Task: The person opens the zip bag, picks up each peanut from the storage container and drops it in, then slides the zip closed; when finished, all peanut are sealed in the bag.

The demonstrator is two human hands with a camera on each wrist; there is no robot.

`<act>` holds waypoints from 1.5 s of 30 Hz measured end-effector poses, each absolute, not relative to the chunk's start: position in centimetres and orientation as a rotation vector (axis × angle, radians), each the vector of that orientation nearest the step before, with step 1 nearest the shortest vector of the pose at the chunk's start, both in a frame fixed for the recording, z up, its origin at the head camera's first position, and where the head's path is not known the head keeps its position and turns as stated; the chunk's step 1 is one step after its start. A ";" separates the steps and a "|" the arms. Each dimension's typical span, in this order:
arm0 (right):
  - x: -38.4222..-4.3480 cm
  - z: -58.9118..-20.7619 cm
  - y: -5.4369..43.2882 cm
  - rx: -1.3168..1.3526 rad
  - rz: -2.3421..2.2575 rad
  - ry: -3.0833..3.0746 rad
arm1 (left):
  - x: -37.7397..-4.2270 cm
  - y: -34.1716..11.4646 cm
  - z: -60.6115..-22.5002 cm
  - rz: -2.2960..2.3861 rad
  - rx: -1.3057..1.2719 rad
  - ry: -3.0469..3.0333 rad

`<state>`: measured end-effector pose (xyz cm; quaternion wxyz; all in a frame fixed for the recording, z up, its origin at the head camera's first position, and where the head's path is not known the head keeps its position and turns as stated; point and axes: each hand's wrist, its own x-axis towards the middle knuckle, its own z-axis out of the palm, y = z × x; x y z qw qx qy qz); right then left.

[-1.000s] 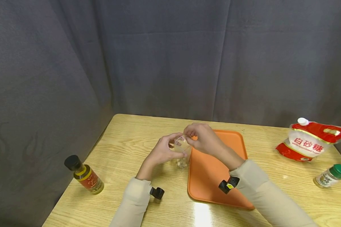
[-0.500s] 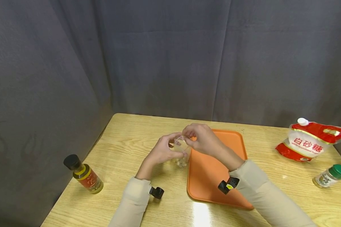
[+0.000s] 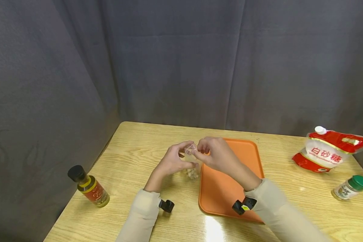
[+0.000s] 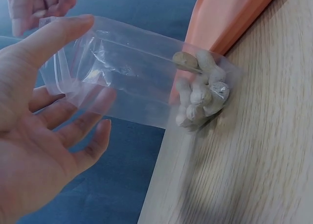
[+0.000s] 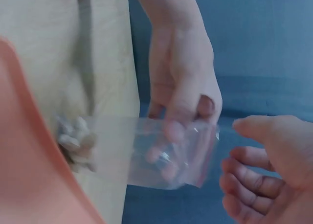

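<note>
A clear plastic zip bag (image 4: pixel 139 82) stands upright over the table, its mouth at the top with a reddish line near it. Peanuts in their shells (image 4: pixel 200 94) fill its bottom end. My left hand (image 3: pixel 173 160) holds the bag near the mouth, thumb on one side and fingers on the other. Beside the mouth is my right hand (image 3: pixel 216 153); in the right wrist view its thumb and loosely bent fingers are apart from the bag, with nothing between them. The bag's mouth appears spread a little in the head view.
An orange tray (image 3: pixel 220 191) lies just right of the bag, under the right forearm. An oil bottle (image 3: pixel 90 188) stands at the left table edge. At the right are a red and white sugar pouch (image 3: pixel 326 151) and a green-capped jar (image 3: pixel 349 188).
My right hand has let go of the bag's mouth and shifted slightly right and down, its fingers parting from the plastic. My left hand keeps its hold in the same place.
</note>
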<state>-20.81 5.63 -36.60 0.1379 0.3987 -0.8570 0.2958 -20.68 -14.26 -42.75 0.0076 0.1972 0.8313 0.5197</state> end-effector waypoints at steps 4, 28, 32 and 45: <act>-19.4 -37.7 5.6 1.043 0.744 -2.506 | -20.7 -14.3 -42.8 1.623 0.664 2.632; -17.1 -35.2 11.1 0.838 1.066 -2.353 | -18.9 -13.9 -39.2 2.138 0.885 2.459; -16.9 -35.0 12.3 0.828 1.074 -2.351 | -18.5 -13.5 -38.8 2.173 0.906 2.475; -16.5 -34.1 13.6 0.810 1.185 -2.419 | -17.1 -11.4 -37.4 2.279 0.946 2.518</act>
